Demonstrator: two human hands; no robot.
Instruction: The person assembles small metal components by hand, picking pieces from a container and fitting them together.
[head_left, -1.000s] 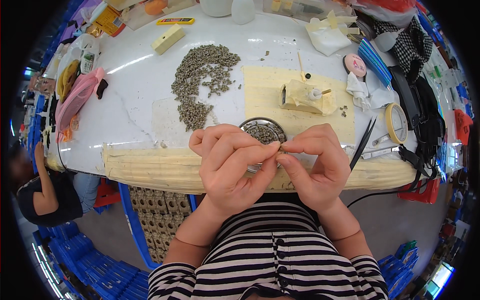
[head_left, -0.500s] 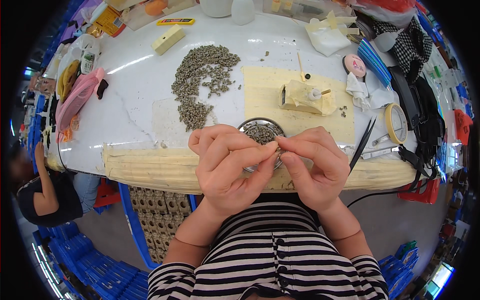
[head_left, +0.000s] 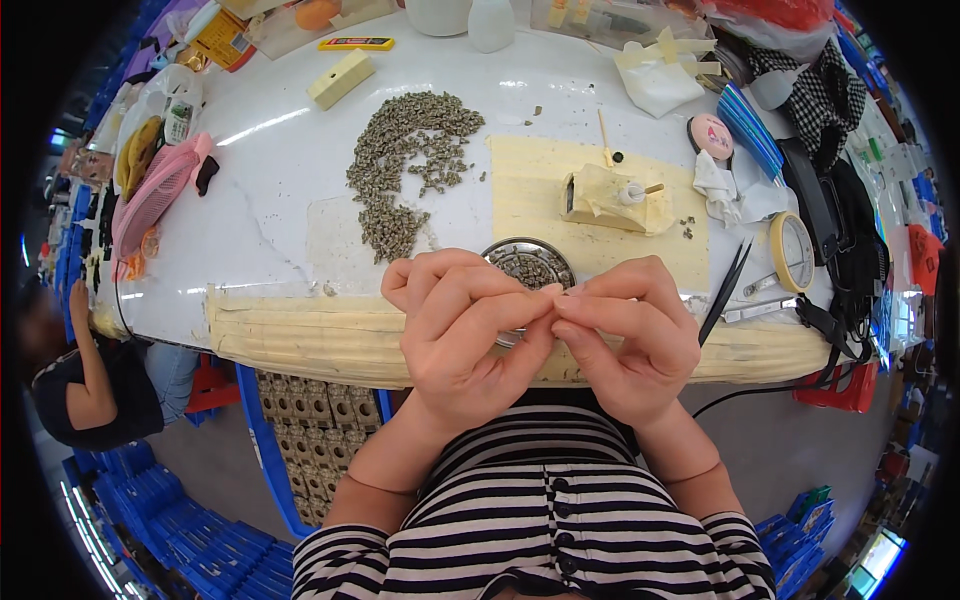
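Over the near edge of the table, my left hand [head_left: 465, 335] and my right hand [head_left: 635, 335] meet fingertip to fingertip. Each is closed in a pinch of thumb and forefinger. Whatever lies between the fingertips is too small or too hidden to make out. Just behind them stands a round metal dish [head_left: 563, 262] holding small grey metal parts [head_left: 530, 265], partly covered by my fingers. Farther off to the left, many more of these parts form a curved heap [head_left: 385, 165] on the white tabletop.
A tape-wrapped block [head_left: 610, 200] with a short stick sits on yellowish paper [head_left: 520, 185]. Black tweezers [head_left: 725, 290], a caliper [head_left: 760, 309] and a tape roll [head_left: 793, 250] lie at right. A blue crate [head_left: 265, 450] of metal castings stands below the table. A co-worker [head_left: 100, 390] sits at left.
My fingertips have drawn slightly closer together, and the small bit seen below them before is now hidden. The whole view has shifted a little. The dish and heap stay in place.
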